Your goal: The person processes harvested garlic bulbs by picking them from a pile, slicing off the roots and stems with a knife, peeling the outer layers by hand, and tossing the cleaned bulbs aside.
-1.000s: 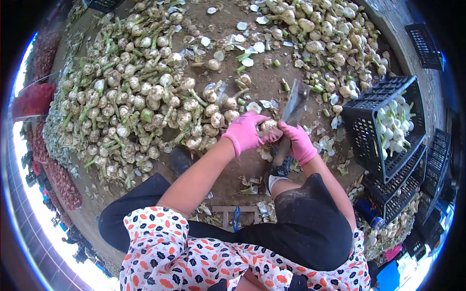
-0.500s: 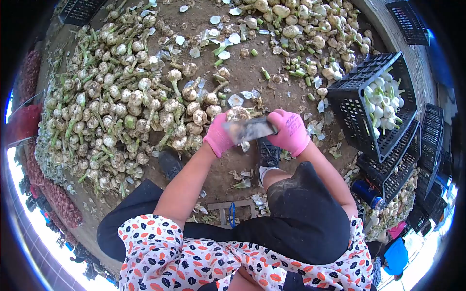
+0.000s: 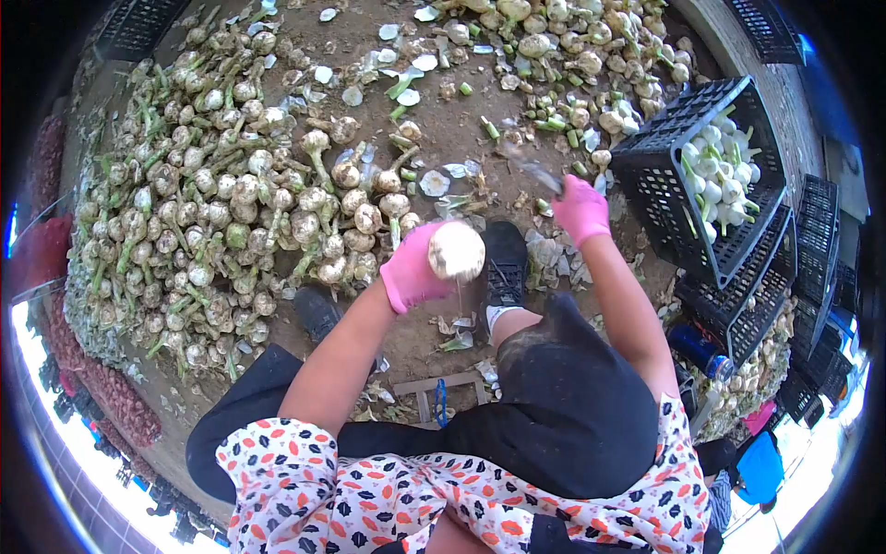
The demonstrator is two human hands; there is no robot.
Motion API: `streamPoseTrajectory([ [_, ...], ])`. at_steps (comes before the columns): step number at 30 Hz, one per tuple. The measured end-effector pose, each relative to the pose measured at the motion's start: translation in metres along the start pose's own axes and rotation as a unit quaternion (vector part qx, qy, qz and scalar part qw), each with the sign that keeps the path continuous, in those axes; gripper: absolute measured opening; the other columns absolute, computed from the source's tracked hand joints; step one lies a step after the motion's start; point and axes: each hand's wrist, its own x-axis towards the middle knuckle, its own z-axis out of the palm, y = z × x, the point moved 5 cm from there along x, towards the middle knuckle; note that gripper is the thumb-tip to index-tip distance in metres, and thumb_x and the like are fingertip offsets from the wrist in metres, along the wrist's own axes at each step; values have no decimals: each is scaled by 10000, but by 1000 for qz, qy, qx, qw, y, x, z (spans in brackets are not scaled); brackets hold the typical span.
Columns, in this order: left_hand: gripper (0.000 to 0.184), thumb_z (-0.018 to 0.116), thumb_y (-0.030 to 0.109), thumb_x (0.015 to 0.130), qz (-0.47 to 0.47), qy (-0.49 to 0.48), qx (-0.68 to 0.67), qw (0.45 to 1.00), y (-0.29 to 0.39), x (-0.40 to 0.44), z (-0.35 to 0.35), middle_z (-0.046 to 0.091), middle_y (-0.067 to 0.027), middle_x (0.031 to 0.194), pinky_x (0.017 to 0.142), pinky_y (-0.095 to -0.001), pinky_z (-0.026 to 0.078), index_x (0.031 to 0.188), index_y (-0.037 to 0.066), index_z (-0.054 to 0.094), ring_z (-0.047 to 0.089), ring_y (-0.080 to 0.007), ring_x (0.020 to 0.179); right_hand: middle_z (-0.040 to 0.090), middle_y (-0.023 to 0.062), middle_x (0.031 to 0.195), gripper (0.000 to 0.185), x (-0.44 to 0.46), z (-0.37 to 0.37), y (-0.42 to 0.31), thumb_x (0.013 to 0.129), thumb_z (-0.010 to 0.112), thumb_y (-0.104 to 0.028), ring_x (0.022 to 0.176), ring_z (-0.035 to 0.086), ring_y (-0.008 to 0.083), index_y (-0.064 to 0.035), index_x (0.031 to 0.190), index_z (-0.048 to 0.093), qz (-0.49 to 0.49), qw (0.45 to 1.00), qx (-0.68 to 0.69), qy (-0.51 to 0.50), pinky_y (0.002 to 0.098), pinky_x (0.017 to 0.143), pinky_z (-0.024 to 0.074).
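Observation:
My left hand (image 3: pixel 417 268), in a pink glove, holds a round bulb (image 3: pixel 457 251) whose pale, flat face is turned up toward the camera. Off to the right, my right hand (image 3: pixel 581 211), also gloved in pink, is closed on a knife (image 3: pixel 532 167). The knife's blade points up and to the left and is blurred by motion. The two hands are well apart. Left of my left hand lies a large heap of untrimmed bulbs with stems (image 3: pixel 212 212). Cut stem pieces and peels are scattered on the soil near the blade.
A tilted black crate (image 3: pixel 660 194) holding white bulbs (image 3: pixel 720 175) stands at the right, above more black crates (image 3: pixel 738 305). A second bulb pile (image 3: pixel 591 55) lies at the upper right. A blue can (image 3: pixel 700 351) is beside my right knee. My shoes (image 3: pixel 505 263) rest on the soil.
The knife has swung away from the bulb as my right hand moved right and up. My left hand still holds the bulb, now with its pale face showing. The camera view has shifted slightly.

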Motion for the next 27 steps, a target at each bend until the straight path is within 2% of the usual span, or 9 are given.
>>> streamPoseTrajectory([
  [4,458,737,118,758,-351,-60,-561,747,-21,-9,13,631,-138,1126,813,-330,540,1177,66,561,644,-259,948,663,179,939,277,-16,4,-12,772,659,-290,891,635,345,-66,930,620,-18,990,139,32,434,774,500],
  [7,433,721,116,738,-86,42,-110,989,3,13,-17,605,-101,1001,823,-385,513,1146,161,585,613,-266,966,664,171,880,234,-24,0,-37,770,662,-259,848,641,341,-55,877,624,-84,970,229,21,408,726,507],
  [9,324,682,51,672,-28,-171,114,978,1,12,-10,575,-63,925,780,-384,496,972,159,627,597,-264,896,653,154,821,192,-34,-15,-50,767,667,-222,805,640,338,-45,815,612,-47,932,345,-103,375,678,509],
  [13,245,634,-1,620,18,-131,132,982,22,13,-14,577,-43,922,721,-370,489,821,138,623,582,-270,835,654,154,822,182,-52,-33,-80,753,667,-219,810,648,334,-50,804,622,-241,912,331,-11,380,693,511],
  [15,215,601,2,638,-34,-138,-90,986,29,11,-14,595,-51,927,725,-378,488,799,142,633,591,-261,852,664,180,878,237,-41,2,-73,739,665,-259,863,642,354,-54,856,646,-179,947,264,12,414,756,503],
  [19,295,646,31,649,-132,-328,34,935,-18,-17,7,594,-85,932,812,-354,483,921,143,619,596,-270,918,684,185,895,366,-36,53,-22,729,657,-264,843,664,325,-10,991,636,-54,973,222,-31,409,760,510],
  [23,776,794,192,728,-104,188,-109,971,-7,70,-115,509,-152,1293,947,-334,499,1372,64,382,563,-225,1116,682,161,783,341,-36,45,-23,739,656,-247,677,679,264,1,973,634,35,933,342,-111,367,664,524],
  [24,634,651,55,804,-353,268,-78,893,-22,70,-172,595,-186,1130,899,-328,508,1377,19,382,611,-230,943,671,151,743,327,-36,39,-20,743,658,-244,616,665,236,-2,962,635,42,922,371,-102,349,624,518],
  [27,720,614,378,862,-554,131,187,800,-147,23,-197,603,-241,1175,955,-382,476,1417,14,333,608,-268,1083,648,130,677,312,-36,47,-12,747,665,-242,542,638,186,-2,945,640,52,907,410,-75,322,571,504],
])
